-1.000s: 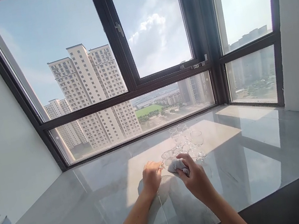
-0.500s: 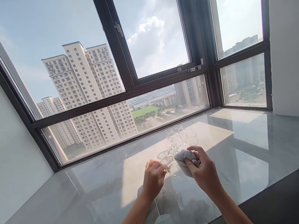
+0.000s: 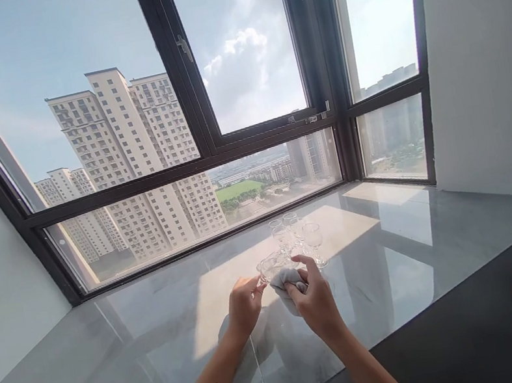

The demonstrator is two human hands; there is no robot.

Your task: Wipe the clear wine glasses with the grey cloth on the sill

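My left hand [image 3: 243, 304] pinches a clear stemmed glass [image 3: 269, 268] held on its side above the marble sill. My right hand [image 3: 315, 300] is closed round a grey cloth [image 3: 286, 284] and presses it against that glass. Both hands meet near the middle of the view. Just behind them stands a cluster of several clear stemmed glasses [image 3: 299, 235], upright on the sill in a patch of sunlight.
The grey marble window sill [image 3: 142, 363] runs wide to left and right. Black-framed windows [image 3: 210, 153] close it at the back, white walls [image 3: 485, 58] at both ends. A dark surface [image 3: 498, 327] borders the sill's near right edge.
The view has swung to the right and a little up. Both hands stay together on the glass, and the cloth in my right hand has shifted over it.
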